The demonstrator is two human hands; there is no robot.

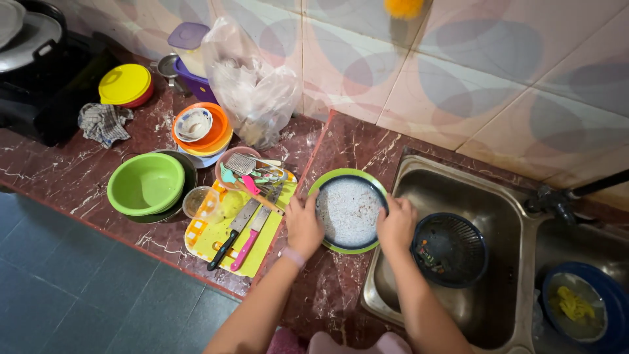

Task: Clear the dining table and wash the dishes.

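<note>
A round dish with a green rim and dark inner ring holds a wet, whitish, grainy layer and rests on the red marble counter beside the sink. My left hand grips its left edge. At the right edge, my right hand holds the dish where it meets the sink's rim. Both forearms reach up from the bottom of the view.
A yellow cutting board with two knives and utensils lies left of the dish. Further left sit a green bowl, stacked orange bowls and a plastic bag. The steel sink holds a dark strainer basket; a blue bowl sits at right.
</note>
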